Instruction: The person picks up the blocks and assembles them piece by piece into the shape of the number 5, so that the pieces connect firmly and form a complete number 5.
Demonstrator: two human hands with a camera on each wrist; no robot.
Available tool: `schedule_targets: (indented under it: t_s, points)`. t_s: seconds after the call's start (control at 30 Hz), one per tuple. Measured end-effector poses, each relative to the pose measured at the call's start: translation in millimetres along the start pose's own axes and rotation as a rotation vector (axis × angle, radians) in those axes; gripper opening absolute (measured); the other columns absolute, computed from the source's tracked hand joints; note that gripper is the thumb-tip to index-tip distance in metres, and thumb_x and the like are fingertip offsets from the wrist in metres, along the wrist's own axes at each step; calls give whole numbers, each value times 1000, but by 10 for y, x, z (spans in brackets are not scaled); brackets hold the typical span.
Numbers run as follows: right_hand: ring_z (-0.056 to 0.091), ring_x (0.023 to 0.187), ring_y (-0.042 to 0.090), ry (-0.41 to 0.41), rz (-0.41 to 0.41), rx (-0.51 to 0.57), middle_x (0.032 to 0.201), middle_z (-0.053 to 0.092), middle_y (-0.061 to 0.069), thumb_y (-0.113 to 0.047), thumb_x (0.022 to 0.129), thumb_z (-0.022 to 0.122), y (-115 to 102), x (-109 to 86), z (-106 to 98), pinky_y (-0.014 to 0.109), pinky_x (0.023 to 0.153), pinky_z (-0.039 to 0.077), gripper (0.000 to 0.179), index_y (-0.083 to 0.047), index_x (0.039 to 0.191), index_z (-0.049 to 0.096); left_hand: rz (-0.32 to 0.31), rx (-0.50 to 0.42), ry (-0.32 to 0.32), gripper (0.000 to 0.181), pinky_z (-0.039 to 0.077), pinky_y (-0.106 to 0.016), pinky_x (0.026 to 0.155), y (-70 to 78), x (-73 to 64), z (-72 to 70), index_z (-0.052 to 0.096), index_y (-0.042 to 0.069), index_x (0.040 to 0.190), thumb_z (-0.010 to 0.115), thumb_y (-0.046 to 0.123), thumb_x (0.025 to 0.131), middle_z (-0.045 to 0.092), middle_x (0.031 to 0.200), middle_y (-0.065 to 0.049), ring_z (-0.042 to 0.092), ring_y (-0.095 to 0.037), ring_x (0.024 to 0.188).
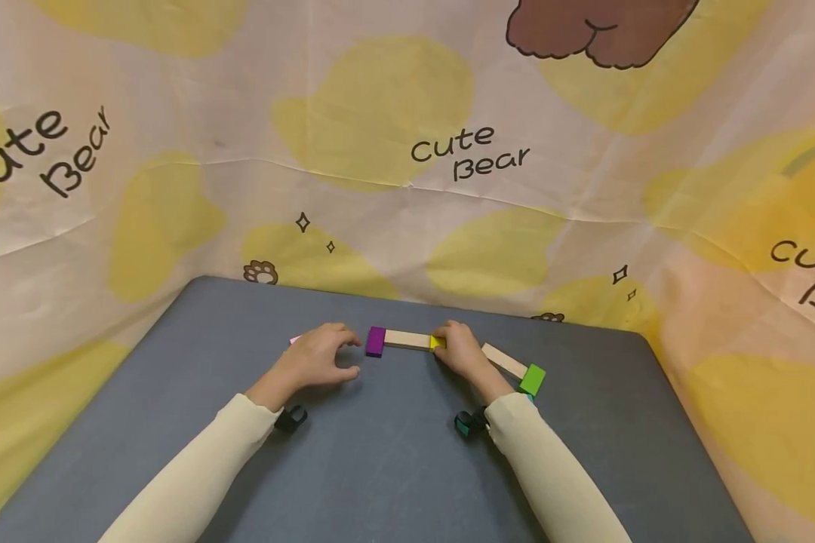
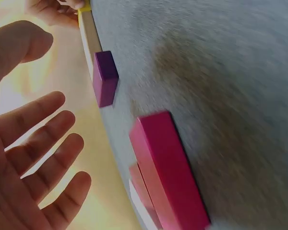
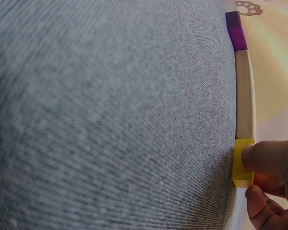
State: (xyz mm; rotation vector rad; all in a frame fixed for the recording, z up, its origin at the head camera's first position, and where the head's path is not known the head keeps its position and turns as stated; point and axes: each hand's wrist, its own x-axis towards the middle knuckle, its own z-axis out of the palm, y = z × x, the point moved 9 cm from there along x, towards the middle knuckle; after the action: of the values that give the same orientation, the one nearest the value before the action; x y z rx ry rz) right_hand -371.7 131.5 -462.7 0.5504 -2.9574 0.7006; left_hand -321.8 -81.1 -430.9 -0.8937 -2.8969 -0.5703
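Note:
My right hand (image 1: 463,351) pinches a yellow block (image 3: 241,160) with its thumb on the near face. That block sits at the right end of a plain wooden strip (image 1: 407,340), and a purple block (image 1: 376,342) stands against the strip's left end. My left hand (image 1: 315,357) hovers left of the purple block, fingers spread and thumb apart, with nothing in it. In the left wrist view a magenta block (image 2: 169,167) lies below the purple one, beside a paler pink piece (image 2: 145,191). The head view hides most of these behind the left hand.
Right of my right hand, a second wooden strip (image 1: 505,360) slants toward a green block (image 1: 533,379). A bit of blue (image 1: 530,397) peeks out by the right sleeve. The grey table (image 1: 380,467) ends at a printed cloth backdrop (image 1: 353,249).

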Motion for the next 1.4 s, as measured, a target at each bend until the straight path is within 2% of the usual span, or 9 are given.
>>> schedule_targets:
  t_s: [0.27, 0.43, 0.63, 0.87, 1.23, 1.4]
  points:
    - [60, 90, 30, 3, 2, -3, 102, 65, 15, -4, 84, 68, 8, -5, -3, 39, 75, 51, 23, 0, 107, 72, -19, 25, 41, 38, 49, -32, 68, -100, -225, -94, 70, 9, 104, 74, 30, 73, 64, 97, -6, 55, -16, 82]
    - [59, 91, 30, 1, 0, -3, 102, 64, 16, -4, 84, 68, -12, -12, -3, 40, 74, 51, 23, 0, 107, 72, -26, 27, 67, 35, 47, -31, 66, -178, -306, -102, 70, 9, 100, 74, 26, 70, 62, 91, -5, 61, -22, 89]
    - [59, 92, 31, -4, 13, -10, 103, 64, 15, -5, 85, 68, 5, -14, 12, 40, 76, 50, 24, -1, 107, 72, -60, 38, 57, 30, 47, -28, 65, -258, -331, -42, 70, 11, 97, 74, 24, 70, 60, 89, -1, 53, -14, 76]
    - [59, 93, 31, 1, 15, -17, 103, 65, 15, -5, 84, 69, 6, -11, 16, 41, 77, 50, 24, -1, 108, 72, -54, 50, 59, 25, 46, -29, 66, -293, -334, -6, 70, 12, 92, 75, 22, 69, 58, 86, 2, 52, -13, 74]
    - [59, 91, 30, 0, 8, -18, 102, 64, 15, -5, 84, 69, -9, -14, 8, 40, 75, 51, 24, -1, 108, 72, -77, 48, 21, 19, 45, -29, 65, -335, -308, 27, 68, 14, 85, 75, 20, 69, 56, 83, 3, 50, -13, 74]
    - [59, 91, 31, -2, 9, -17, 102, 64, 15, -5, 84, 68, -13, -19, 4, 40, 75, 51, 25, 0, 108, 71, -77, 57, 53, 18, 45, -29, 65, -341, -294, -1, 67, 16, 81, 76, 23, 67, 56, 82, 5, 51, -13, 75]
